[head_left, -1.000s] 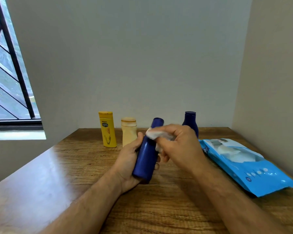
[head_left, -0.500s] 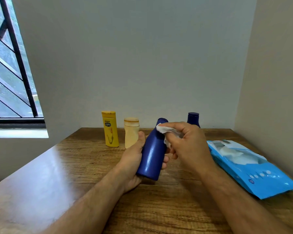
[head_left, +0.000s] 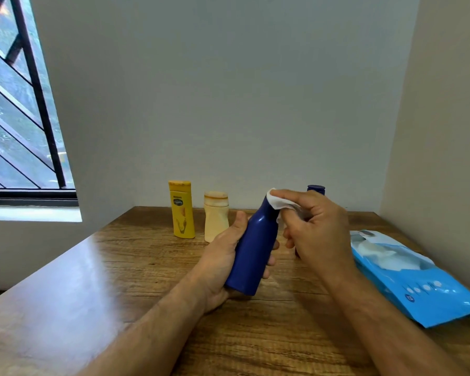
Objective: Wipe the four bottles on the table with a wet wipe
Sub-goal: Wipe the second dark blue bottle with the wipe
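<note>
My left hand [head_left: 223,256] grips a dark blue bottle [head_left: 251,253] around its lower body, held tilted above the table. My right hand [head_left: 318,232] pinches a white wet wipe [head_left: 278,202] pressed over the bottle's cap, which is hidden under it. A yellow bottle [head_left: 181,209] and a cream bottle [head_left: 215,216] stand upright at the back of the table. A second dark blue bottle [head_left: 315,188] stands behind my right hand, only its cap showing.
A light blue wet-wipe pack [head_left: 418,283] lies open on the wooden table [head_left: 92,294] at the right, close to the side wall. A barred window sits at the left. The back wall rises just behind the standing bottles.
The held bottle has been raised and stood more upright. My right hand with the wipe has slid up from the bottle's neck to cover its cap.
</note>
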Motion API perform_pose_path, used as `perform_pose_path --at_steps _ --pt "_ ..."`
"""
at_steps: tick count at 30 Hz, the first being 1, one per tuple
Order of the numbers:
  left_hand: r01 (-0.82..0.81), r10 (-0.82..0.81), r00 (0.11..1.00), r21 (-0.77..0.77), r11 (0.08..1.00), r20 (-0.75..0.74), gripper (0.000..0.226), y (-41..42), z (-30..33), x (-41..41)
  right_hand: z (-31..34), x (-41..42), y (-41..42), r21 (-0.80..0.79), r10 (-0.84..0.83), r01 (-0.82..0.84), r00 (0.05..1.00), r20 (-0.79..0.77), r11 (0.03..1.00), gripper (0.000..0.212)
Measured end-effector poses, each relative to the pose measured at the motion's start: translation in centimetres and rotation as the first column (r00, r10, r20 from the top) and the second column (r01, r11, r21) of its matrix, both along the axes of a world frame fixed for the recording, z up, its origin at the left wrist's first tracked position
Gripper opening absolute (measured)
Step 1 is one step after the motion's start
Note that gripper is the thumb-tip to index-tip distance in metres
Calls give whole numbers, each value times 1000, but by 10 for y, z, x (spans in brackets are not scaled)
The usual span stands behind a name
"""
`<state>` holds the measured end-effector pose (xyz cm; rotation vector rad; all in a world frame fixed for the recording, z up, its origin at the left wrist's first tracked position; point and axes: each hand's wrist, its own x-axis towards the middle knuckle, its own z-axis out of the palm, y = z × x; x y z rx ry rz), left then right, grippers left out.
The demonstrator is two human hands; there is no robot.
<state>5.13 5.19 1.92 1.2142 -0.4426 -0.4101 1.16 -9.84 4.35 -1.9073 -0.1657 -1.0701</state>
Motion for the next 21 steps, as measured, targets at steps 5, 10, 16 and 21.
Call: perform_pose_path --at_steps 5,10,16,21 --pt "-79 75 995 -70 994 -59 55 2 0 3 3 -8 6 9 354 -364 898 -262 931 25" --pt "-76 67 993 -98 992 -96 56 3 1 3 5 -8 5 -14 349 -369 890 -292 929 23" --pt "-37 22 997 -183 982 -80 49 5 2 0 4 1 2 114 261 -249 960 -102 962 39" --pt "-170 147 983 -260 950 -106 31 8 3 4 3 -2 2 27 407 -417 869 -282 909 38"
